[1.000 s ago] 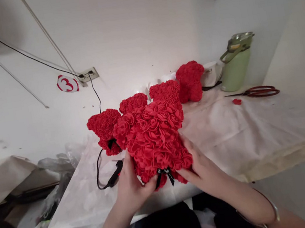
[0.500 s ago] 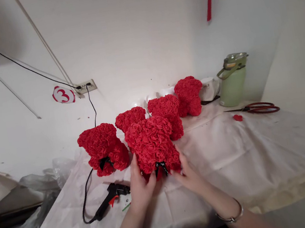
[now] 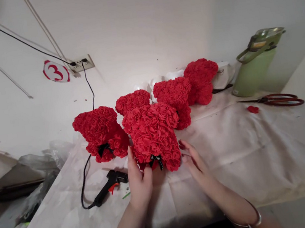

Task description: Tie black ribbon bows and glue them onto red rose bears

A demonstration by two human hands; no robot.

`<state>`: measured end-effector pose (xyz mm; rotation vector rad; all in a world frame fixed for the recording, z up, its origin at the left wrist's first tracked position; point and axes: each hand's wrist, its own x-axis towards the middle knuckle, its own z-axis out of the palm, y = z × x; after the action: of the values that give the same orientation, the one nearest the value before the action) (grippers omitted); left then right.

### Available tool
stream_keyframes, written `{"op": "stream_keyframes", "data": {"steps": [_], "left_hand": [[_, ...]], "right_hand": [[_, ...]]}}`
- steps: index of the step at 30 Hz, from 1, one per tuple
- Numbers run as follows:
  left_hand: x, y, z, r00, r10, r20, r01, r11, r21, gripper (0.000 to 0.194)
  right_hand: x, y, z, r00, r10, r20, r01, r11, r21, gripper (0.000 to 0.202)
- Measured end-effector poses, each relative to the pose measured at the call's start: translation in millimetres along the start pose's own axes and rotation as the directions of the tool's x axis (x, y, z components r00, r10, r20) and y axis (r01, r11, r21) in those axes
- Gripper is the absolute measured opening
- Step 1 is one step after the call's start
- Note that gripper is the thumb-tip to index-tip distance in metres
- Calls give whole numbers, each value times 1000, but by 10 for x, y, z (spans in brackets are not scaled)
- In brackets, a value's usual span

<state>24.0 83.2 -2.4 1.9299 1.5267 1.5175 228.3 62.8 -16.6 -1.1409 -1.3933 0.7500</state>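
Note:
The front red rose bear, with a black bow low on its front, stands on the cloth-covered table. My left hand is around the bear's lower left side, thumb near the bow. Just off the bear's right side is my right hand, its fingers apart and a small gap between them and the roses. To the left stands another red bear with a black bow. More red bears are behind. A black glue gun lies left of my left hand.
A green bottle stands at the back right, with scissors and a red petal before it on the tablecloth. The glue gun's cord loops at the left. Clear plastic bags lie beyond the table's left edge.
My right hand has come away from the front bear's side. My left hand stays at the bear. The view has shifted, so the wall and bottle appear higher.

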Motion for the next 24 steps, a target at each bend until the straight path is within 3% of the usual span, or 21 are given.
{"op": "stream_keyframes", "data": {"steps": [3, 5, 11, 16, 20, 24], "left_hand": [[-16, 23, -21, 1000, -11, -9, 11, 1000, -22, 75], [-22, 43, -38, 1000, -9, -15, 9, 1000, -19, 73], [-25, 83, -63, 998, 57, 41, -56, 998, -5, 73], [-59, 79, -63, 1000, 5, 22, -4, 1000, -24, 68], [-53, 86, -97, 994, -48, -95, 43, 998, -47, 63], [63, 52, -152, 958, -65, -280, 70, 997, 8, 58]], "right_hand": [[52, 9, -18, 983, 150, -108, -153, 988, -19, 50], [101, 29, -26, 975, 192, -108, -198, 979, -47, 45], [145, 60, -14, 987, 135, 83, -127, 988, -93, 41], [129, 62, -11, 984, 151, 96, -142, 985, -94, 40], [136, 45, -22, 983, 159, 87, -151, 984, -94, 37], [135, 51, -35, 986, 154, 59, -148, 985, -93, 36]]}}
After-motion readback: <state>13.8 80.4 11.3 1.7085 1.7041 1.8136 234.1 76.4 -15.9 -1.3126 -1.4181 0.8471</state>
